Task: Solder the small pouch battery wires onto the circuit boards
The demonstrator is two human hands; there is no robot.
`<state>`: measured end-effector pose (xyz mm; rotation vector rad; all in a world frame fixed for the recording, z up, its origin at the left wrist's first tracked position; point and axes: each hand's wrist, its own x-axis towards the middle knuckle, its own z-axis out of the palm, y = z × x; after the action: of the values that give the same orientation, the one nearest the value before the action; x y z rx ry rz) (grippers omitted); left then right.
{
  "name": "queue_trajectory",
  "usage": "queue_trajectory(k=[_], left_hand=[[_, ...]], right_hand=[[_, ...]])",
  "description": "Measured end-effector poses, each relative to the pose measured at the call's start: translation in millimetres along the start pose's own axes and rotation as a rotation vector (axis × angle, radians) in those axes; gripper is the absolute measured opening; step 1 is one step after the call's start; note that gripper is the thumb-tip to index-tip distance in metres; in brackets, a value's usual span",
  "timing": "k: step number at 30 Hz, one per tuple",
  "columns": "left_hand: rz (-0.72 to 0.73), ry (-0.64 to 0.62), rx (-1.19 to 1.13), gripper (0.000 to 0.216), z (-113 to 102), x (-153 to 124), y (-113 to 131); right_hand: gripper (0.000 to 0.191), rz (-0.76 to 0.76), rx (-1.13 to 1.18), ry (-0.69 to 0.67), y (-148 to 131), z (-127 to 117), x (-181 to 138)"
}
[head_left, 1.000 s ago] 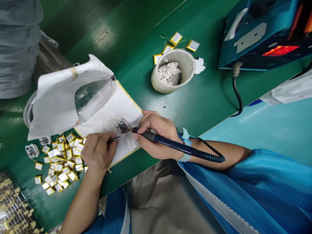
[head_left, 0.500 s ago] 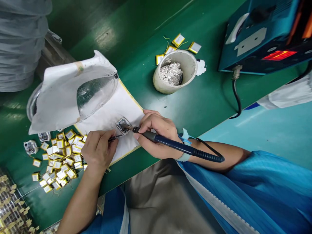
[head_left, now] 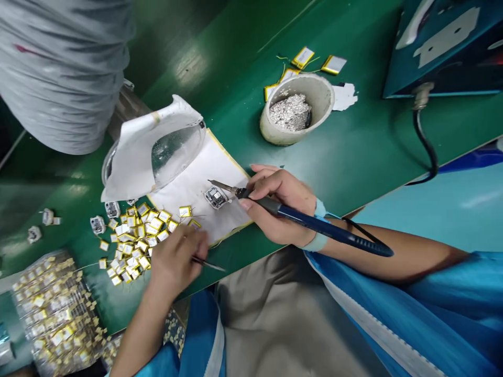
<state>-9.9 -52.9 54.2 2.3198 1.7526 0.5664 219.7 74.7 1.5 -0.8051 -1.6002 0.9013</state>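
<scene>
My right hand [head_left: 281, 204] is closed around a soldering iron [head_left: 310, 225]. The iron's tip sits just above and left of a small circuit board in a pale case [head_left: 216, 197], apart from the board as far as I can tell. That case lies on a white sheet [head_left: 188, 186]. My left hand [head_left: 178, 256], slightly blurred, has its fingers closed on thin dark tweezers [head_left: 210, 263] that point right, near the table's front edge. Close by the left hand is a heap of small silver and yellow battery cells [head_left: 137, 235] with fine wires.
A pale cup of metallic shavings [head_left: 298, 133] stands at the back, more cells [head_left: 303, 56] behind it. A clear shield with white paper [head_left: 133, 152] leans over the sheet. The blue soldering station [head_left: 444, 63] is at right. A bagged pack of cells [head_left: 55, 314] lies lower left.
My left hand has drawn back from the board toward the front edge with the tweezers. The iron tip has lifted off the board. The camera view has shifted left.
</scene>
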Motion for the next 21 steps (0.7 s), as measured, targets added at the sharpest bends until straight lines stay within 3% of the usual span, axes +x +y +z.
queue_trajectory(k=[4, 9, 11, 16, 18, 21], left_hand=[[-0.283, -0.102, 0.016, 0.034, -14, 9, -35], [-0.47, -0.212, -0.058, 0.015, -13, 25, -55], [-0.526, -0.176, -0.142, 0.018, -12, 25, -52], [-0.585, 0.153, -0.36, 0.029, 1, 19, -37], [-0.593, 0.155, -0.392, 0.034, 10, 19, -32], [-0.573, 0.062, -0.347, 0.031, 18, 21, -28]], right_hand=[[0.023, -0.023, -0.003, 0.003, 2, 1, -3], [0.022, -0.058, -0.002, 0.021, 5, 0, -5], [0.023, -0.075, -0.001, 0.031, 5, 0, -4], [0.02, -0.097, -0.004, 0.027, 4, -1, 1], [0.018, -0.09, -0.007, 0.031, 4, -1, 2], [0.019, -0.081, 0.009, 0.036, 4, -1, 2]])
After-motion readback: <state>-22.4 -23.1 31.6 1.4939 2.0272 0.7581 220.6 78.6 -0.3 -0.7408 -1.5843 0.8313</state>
